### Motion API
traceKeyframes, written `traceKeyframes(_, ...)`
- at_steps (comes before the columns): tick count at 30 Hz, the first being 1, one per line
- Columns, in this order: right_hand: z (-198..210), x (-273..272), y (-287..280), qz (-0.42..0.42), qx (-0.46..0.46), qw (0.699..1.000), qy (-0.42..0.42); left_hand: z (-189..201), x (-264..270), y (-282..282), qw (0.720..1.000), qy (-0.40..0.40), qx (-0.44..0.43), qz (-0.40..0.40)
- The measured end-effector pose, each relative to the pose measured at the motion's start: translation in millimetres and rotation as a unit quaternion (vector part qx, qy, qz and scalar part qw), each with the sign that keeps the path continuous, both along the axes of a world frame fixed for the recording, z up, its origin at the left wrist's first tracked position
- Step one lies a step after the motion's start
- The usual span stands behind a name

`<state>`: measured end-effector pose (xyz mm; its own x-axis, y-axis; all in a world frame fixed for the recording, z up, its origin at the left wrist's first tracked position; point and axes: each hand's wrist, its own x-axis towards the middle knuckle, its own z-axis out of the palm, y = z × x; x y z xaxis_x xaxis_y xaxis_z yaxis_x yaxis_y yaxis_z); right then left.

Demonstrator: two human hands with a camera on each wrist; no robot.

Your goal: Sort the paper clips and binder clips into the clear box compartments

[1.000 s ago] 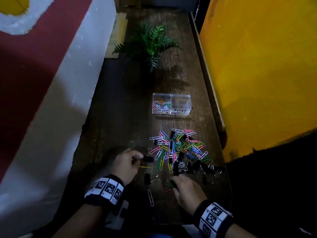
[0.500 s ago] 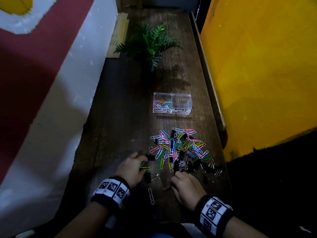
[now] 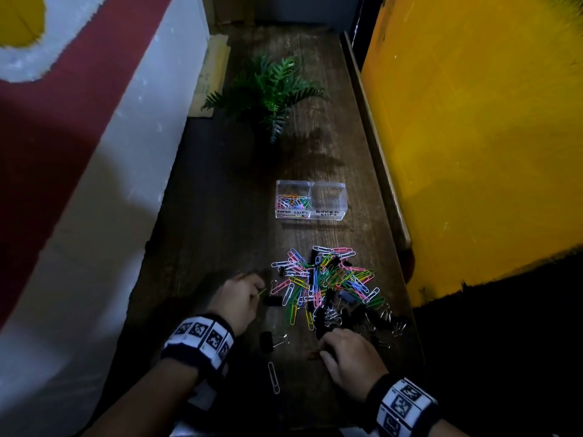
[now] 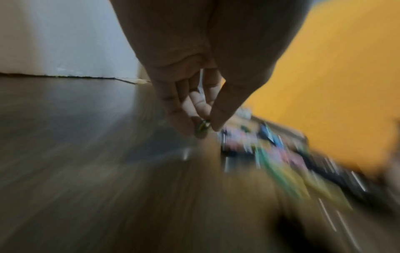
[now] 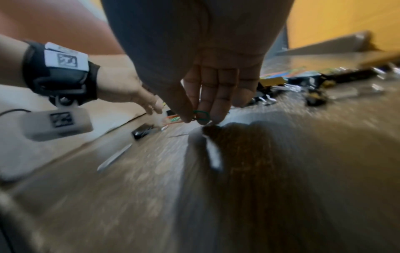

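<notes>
The clear box (image 3: 328,188) stands mid-table; its left compartment holds several coloured paper clips (image 3: 291,200), and its right one, labelled binder clips, looks bare. A mixed pile of paper clips and black binder clips (image 3: 328,279) lies nearer to me. My left hand (image 3: 257,291) is at the pile's left edge, thumb and fingers pinching a yellow-green paper clip (image 4: 202,127). My right hand (image 3: 321,350) is at the pile's near edge and pinches a green paper clip (image 5: 202,115) just above the table.
Between my hands lie a black binder clip (image 3: 266,342) and a white paper clip (image 3: 273,377); another binder clip (image 3: 273,300) sits by my left fingers. A green fern (image 3: 271,89) stands beyond the box. A white wall runs along the left and a yellow wall along the right.
My left hand has closed on the yellow-green paper clip that lay beside it and lifted it slightly. My right hand has stayed at the pile's near edge.
</notes>
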<state>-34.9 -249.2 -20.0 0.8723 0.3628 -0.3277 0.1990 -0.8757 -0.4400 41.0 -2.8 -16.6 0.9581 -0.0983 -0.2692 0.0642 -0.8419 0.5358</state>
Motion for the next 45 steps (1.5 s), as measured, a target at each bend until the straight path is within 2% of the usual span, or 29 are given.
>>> traceKeyframes(4, -1, 1, -5, -0.105, 0.093, 0.989, 0.036, 21, 57, -16, 0.994, -0.056, -0.079, 0.047)
traceKeyframes(6, 0, 5, -6, -0.131, 0.137, 0.981, 0.051, 35, 94, -27, 0.988, -0.085, -0.109, 0.069)
traceKeyframes(9, 4, 13, -10, -0.163, 0.186, 0.968, 0.036, 54, 146, -44, 0.987, -0.11, -0.095, 0.072)
traceKeyframes(12, 12, 22, -11, -0.196, 0.231, 0.953, 0.022, 61, 182, -56, 0.993, -0.072, -0.063, 0.068)
traceKeyframes(16, 27, 45, -7, -0.189, 0.248, 0.95, -0.009, 57, 193, -61, 0.997, -0.015, -0.026, 0.072)
traceKeyframes(19, 29, 73, -6, -0.176, 0.249, 0.952, -0.034, 53, 182, -56, 0.996, -0.027, -0.035, 0.078)
traceKeyframes(24, 40, 144, 10, -0.207, 0.247, 0.947, 0.006, 44, 123, -32, 0.99, -0.054, -0.091, 0.097)
traceKeyframes(29, 46, 221, 30, -0.222, 0.264, 0.938, -0.011, 29, 34, -6, 0.997, -0.009, -0.049, 0.05)
traceKeyframes(32, 49, 258, 46, -0.217, 0.236, 0.946, -0.043, 22, -15, -2, 1.0, 0.005, -0.028, -0.006)
traceKeyframes(34, 50, 272, 55, -0.212, 0.201, 0.956, -0.036, 12, -39, -4, 0.998, 0.055, -0.008, -0.043)
traceKeyframes(36, 48, 272, 58, -0.203, 0.162, 0.966, -0.012, 8, -58, -10, 0.988, 0.132, 0.02, -0.076)
traceKeyframes(38, 46, 258, 54, -0.186, 0.142, 0.972, -0.001, 9, -72, -18, 0.978, 0.165, 0.068, -0.105)
traceKeyframes(41, 46, 218, 44, -0.147, 0.152, 0.977, 0.002, 8, -83, -30, 0.977, 0.165, 0.065, -0.12)
traceKeyframes(45, 42, 146, 29, -0.098, 0.125, 0.987, -0.015, 0, -89, -35, 0.979, 0.174, 0.047, -0.097)
